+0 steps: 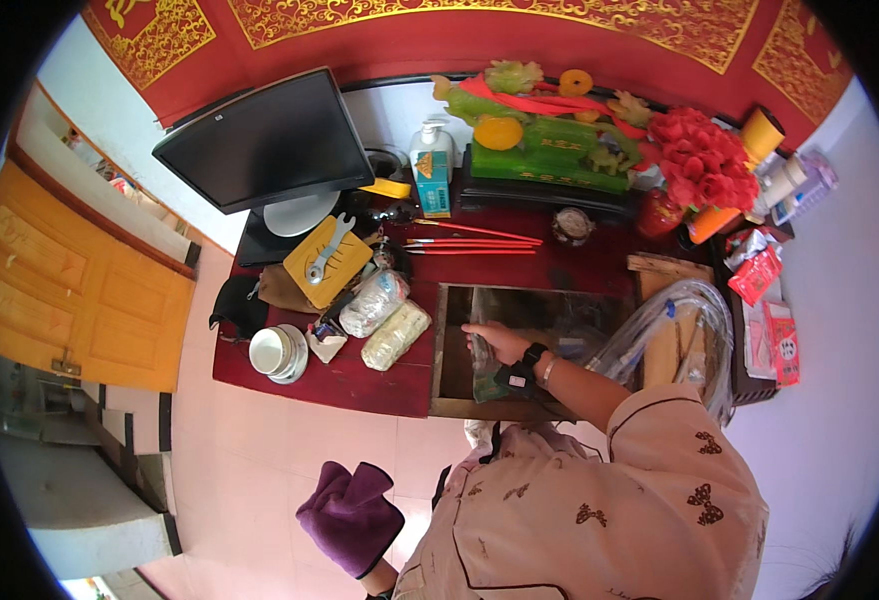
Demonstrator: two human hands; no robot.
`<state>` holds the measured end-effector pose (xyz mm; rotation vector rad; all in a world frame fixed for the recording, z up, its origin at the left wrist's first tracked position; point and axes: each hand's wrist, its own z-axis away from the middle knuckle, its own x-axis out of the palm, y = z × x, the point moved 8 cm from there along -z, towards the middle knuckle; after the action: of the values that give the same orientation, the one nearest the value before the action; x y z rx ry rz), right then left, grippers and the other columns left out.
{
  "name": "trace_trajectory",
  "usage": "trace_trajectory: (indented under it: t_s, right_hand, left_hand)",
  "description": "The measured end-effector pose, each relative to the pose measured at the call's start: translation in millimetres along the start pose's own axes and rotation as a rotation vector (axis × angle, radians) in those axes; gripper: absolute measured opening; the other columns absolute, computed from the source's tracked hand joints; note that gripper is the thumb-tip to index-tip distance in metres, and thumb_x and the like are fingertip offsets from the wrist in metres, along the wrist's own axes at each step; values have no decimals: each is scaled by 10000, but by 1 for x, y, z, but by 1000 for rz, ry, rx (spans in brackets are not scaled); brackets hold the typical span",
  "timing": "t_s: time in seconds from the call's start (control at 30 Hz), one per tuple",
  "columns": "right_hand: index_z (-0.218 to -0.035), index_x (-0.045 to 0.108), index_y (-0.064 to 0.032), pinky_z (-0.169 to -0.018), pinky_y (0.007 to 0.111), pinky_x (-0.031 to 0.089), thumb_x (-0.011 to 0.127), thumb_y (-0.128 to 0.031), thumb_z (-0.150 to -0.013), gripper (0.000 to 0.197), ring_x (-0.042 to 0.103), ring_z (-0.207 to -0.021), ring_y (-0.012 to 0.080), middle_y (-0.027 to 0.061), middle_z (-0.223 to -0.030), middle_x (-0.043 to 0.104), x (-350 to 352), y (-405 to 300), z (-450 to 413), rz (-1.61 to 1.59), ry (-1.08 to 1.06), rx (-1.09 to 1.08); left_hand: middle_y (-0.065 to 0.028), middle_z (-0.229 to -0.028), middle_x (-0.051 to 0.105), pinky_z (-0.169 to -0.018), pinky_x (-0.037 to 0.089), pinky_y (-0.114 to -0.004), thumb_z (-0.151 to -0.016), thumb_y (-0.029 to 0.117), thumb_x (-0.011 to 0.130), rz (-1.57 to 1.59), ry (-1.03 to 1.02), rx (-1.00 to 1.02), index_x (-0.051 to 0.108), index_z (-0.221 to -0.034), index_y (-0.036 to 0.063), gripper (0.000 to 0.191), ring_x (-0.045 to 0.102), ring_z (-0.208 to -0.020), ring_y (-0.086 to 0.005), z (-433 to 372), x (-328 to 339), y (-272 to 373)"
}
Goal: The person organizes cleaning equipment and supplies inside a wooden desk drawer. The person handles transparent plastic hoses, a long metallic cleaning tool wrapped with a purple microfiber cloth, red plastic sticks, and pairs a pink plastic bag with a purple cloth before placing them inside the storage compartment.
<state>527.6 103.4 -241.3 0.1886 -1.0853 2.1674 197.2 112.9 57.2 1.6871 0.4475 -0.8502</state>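
My right hand (503, 343) reaches over a rectangular opening (451, 375) in the dark red wooden tabletop. Its fingers close around the left edge of a clear sheet (479, 379), which looks like plastic or glass. Other see-through material lies deeper in the opening, hard to make out. At the lower left, away from the table, a purple cloth (353, 517) with dark edging wraps my left hand, whose fingers it hides; only the wrist (379, 579) shows. Right of the opening, coiled clear tubing (717, 322) rests against light wooden boards (661, 300).
Left of the opening sit two plastic-wrapped bundles (396, 335), stacked white bowls (271, 351) and a wrench (331, 251) on a yellow board (349, 262). Behind stand a monitor (259, 142), red-handled brushes (477, 244), a pump bottle (432, 139), a green ornament (552, 154) and red flowers (698, 161).
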Motion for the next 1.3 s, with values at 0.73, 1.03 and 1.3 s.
trace_trajectory:
  t_s: [0.73,1.03,1.3]
  right_hand:
    - [-1084,412,37,-688,412,447,512,-258,-905,359,577,-744,333,250,-861,580,53,55,271,929,-40,-607]
    - [-1055,446,-62,-566,515,434,495,-342,-906,321,564,-623,425,204,-652,575,58,205,374,1367,31,-603]
    - [-1010,444,-46,-498,455,468,514,-275,-889,269,596,-563,358,167,-620,582,89,216,447,1591,108,-731]
  left_hand:
    - [-61,-715,622,-614,470,-323,-660,105,661,339,-434,914,645,-745,110,87,600,-673,-238,135,79,87]
    - [-78,-845,624,-769,463,-376,-710,164,632,511,-547,602,593,-951,73,261,607,-794,-261,229,135,36]
    - [-33,-833,590,-687,461,-323,-604,201,675,389,-456,746,564,-972,92,400,591,-749,-235,250,127,21]
